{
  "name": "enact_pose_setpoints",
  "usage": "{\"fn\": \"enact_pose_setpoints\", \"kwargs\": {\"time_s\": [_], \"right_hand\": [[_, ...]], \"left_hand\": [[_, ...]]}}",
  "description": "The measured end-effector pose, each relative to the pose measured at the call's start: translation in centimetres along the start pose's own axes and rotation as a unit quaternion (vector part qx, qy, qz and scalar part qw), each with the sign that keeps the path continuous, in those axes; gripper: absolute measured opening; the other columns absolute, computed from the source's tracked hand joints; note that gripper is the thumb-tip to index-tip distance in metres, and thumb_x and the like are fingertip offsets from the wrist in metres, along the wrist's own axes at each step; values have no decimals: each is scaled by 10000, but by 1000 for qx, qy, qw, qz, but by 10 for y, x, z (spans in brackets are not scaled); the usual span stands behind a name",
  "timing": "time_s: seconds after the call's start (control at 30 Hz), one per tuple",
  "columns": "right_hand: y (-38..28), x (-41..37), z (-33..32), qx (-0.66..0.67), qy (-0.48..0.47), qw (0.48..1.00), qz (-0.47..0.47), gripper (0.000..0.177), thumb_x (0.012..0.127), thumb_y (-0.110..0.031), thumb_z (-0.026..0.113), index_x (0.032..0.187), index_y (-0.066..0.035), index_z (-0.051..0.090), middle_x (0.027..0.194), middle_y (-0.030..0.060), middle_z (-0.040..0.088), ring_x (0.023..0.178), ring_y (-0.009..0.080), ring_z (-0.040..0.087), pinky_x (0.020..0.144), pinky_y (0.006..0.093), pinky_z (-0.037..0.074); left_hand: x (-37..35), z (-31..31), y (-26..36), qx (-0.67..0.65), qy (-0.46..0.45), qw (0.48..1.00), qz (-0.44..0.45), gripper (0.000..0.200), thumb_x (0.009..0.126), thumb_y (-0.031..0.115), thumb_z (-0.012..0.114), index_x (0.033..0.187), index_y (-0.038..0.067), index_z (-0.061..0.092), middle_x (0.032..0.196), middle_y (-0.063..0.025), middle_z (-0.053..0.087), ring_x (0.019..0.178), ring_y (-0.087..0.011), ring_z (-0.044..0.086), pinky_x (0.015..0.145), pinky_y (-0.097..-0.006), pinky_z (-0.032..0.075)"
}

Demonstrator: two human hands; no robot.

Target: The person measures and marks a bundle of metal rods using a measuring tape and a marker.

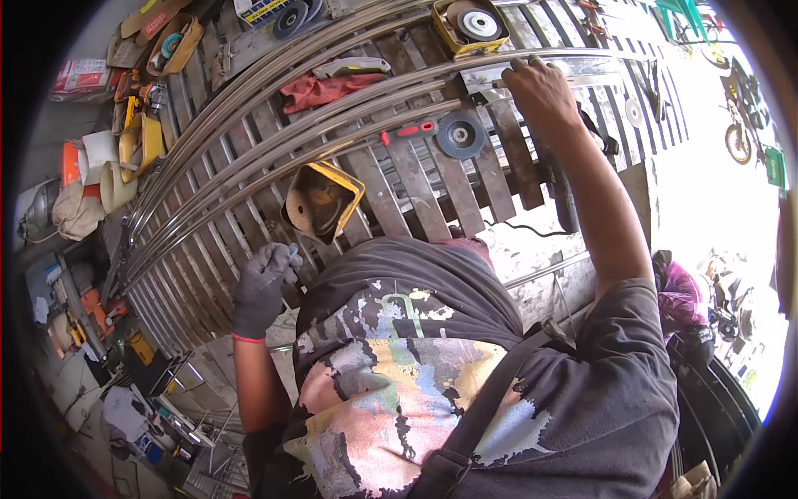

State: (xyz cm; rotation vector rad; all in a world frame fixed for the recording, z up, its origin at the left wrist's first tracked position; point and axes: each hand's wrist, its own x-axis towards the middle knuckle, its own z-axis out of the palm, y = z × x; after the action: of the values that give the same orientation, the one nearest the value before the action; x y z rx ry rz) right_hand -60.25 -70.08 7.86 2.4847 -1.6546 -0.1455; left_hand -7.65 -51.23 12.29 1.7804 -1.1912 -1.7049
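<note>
My right hand [534, 90], bare, reaches over the slatted metal bench with its fingers bent down at a shiny flat metal piece [594, 70]. Whatever lies under those fingers is hidden. Close to my body, my left hand [264, 279] wears a dark grey glove with a red cuff; its fingers are curled, and their pale tips hide anything between them. Just above that glove sits a yellow-edged open container [324, 202]. A flap disc [460, 135] and a red-handled tool [409, 131] lie on the bench below and left of my right hand.
Long thin metal bars [249, 96] run across the slatted bench [386, 195]. A red cloth [320, 90] lies among them, and a yellow tin with discs [470, 25] stands at the far edge. A black cable [532, 229] hangs at the near side. Tools crowd the left.
</note>
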Motion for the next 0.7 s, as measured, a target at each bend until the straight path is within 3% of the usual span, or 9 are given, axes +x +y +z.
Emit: {"fn": "enact_pose_setpoints", "kwargs": {"time_s": [0.2,0.3,0.6,0.7], "right_hand": [[2,2,1,-7,-15,1000,6,113,973,-98,657,973,-99,770,1126,89,742,1149,292,727,885,432,621],[1,1,-3,-3,-22,1000,21,149,943,-27,672,1049,-81,760,1168,105,733,1168,299,705,932,421,614],[8,-6,-2,4,-11,999,44,142,942,-38,639,985,-74,769,1127,120,753,1120,319,736,924,457,616],[11,-7,-1,-5,-65,998,25,151,952,-44,627,998,-74,768,1126,125,749,1116,317,736,923,458,612]], "left_hand": [[-2,-1,1,33,-7,999,5,341,1160,331,570,1071,32,708,962,0,692,784,-76,574,805,-266,493],[-3,2,2,24,0,1000,1,327,1157,324,578,1074,37,711,955,8,695,787,-70,573,801,-261,492],[-2,9,0,-7,7,1000,-6,301,1158,289,580,1086,25,705,946,-8,718,766,-74,590,768,-253,485],[-3,9,2,2,5,1000,3,297,1155,296,586,1087,33,707,952,2,712,776,-69,582,776,-255,489]]}}
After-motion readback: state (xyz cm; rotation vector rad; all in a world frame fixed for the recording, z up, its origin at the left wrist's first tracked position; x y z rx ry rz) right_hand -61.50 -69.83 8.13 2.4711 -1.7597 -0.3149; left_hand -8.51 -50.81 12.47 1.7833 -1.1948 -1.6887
